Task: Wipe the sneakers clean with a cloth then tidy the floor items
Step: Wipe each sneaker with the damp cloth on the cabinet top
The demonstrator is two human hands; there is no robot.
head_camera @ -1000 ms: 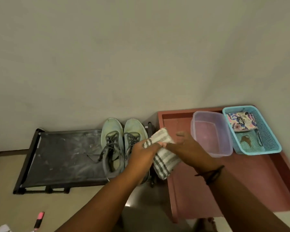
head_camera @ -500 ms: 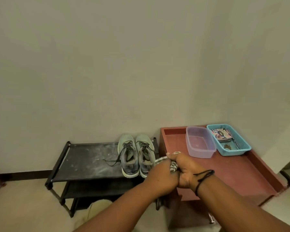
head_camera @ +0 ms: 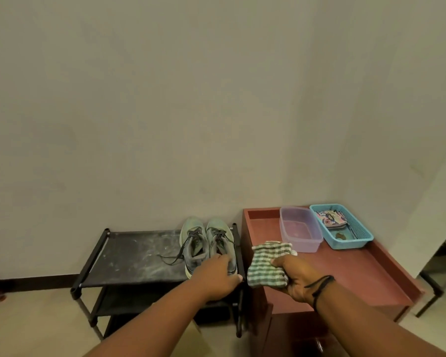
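The hands have separated: the right hand alone grips the checked cloth over the red cabinet, while the left hand, fingers seemingly relaxed, reaches the sneakers' heels on the rack.

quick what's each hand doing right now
Left hand: open, fingers reaching onto the heel of the right-hand sneaker.
Right hand: closed, gripping the checked cloth.

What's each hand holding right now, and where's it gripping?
The right hand grips the checked cloth at its right edge, bunched. The left hand rests on the right sneaker's heel; a grip cannot be told.
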